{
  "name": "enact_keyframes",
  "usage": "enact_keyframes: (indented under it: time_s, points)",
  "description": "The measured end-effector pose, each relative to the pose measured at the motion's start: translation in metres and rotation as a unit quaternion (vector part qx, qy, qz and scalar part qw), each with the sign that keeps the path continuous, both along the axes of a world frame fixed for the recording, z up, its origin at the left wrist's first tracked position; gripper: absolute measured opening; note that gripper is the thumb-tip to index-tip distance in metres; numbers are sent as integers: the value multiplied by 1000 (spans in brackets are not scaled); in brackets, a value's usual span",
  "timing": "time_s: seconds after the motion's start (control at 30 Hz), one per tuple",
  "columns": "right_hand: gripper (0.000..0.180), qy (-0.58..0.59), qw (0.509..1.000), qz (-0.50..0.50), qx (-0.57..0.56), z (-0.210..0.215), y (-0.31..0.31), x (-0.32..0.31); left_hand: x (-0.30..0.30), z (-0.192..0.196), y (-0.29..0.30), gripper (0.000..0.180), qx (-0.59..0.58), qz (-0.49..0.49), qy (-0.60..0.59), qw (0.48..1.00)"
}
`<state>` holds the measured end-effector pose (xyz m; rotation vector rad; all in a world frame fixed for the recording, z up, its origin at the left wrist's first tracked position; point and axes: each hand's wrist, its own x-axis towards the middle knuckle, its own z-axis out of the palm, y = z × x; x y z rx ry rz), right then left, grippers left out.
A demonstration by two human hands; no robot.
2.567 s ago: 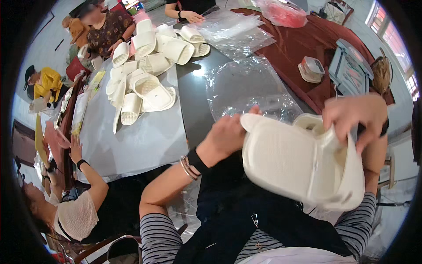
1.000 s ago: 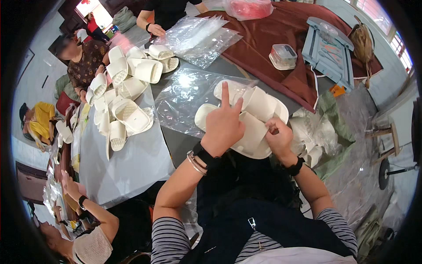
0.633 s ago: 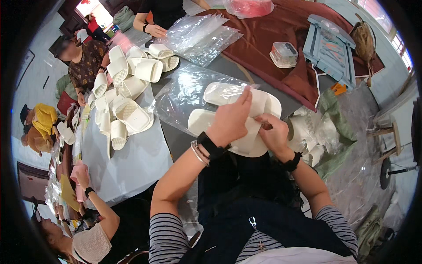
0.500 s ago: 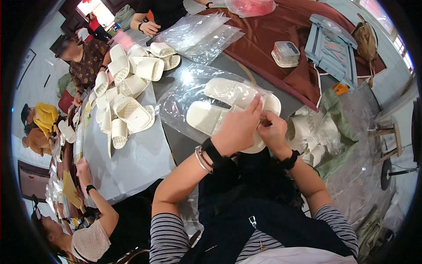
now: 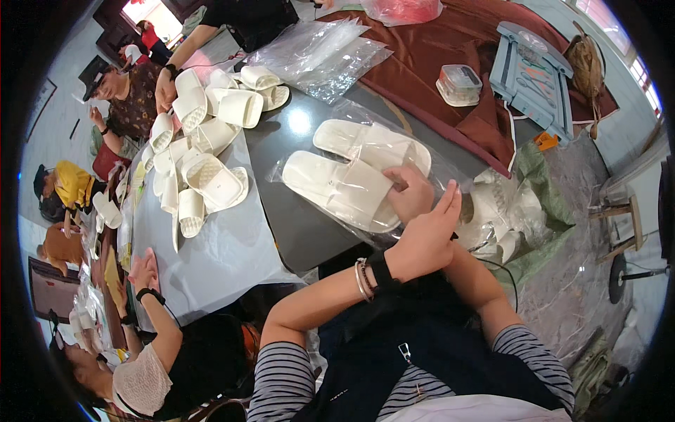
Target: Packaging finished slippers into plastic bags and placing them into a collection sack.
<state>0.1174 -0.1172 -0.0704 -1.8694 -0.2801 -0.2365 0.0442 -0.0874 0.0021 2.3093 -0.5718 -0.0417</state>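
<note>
Pale walls (image 5: 67, 84), grey table (image 5: 295, 232), bagged slippers (image 5: 309, 179)

Pair of slippers (image 5: 334, 181) in a bag (image 5: 441, 163) on the table (image 5: 299, 243), slipper heap (image 5: 211, 137) to the left
The right hand (image 5: 413, 197) is at the pair's near right end, the left hand (image 5: 429, 240) crossing just nearer; the heap lies partly on a sheet (image 5: 228, 264); beyond the pair is a bag stack (image 5: 327, 60), right of which a cloth (image 5: 422, 60) bears a tub (image 5: 460, 86); a tool tray (image 5: 532, 88) sits farther right; at right of the pair, an open sack (image 5: 538, 266) holds more slippers (image 5: 510, 243)
</note>
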Motion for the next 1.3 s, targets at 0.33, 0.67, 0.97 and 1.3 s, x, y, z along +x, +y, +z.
enact_keyframes:
  time_s: [0.33,0.67,0.97,1.3]
  points:
    - [39,-87,988,35,-122,-14,-30,-2,-11,3,-3,85,-93,24,-51,994]
    - [33,-143,984,100,-29,-26,-148,-41,-43,29,80,115,155,5,-122,980]
    - [59,456,741,128,477,18,-147,-55,-13,-53,53,47,263,-53,-262,927]
    - [38,455,849,32,266,-54,-234,-66,-42,-36,-77,36,120,-258,-277,918]
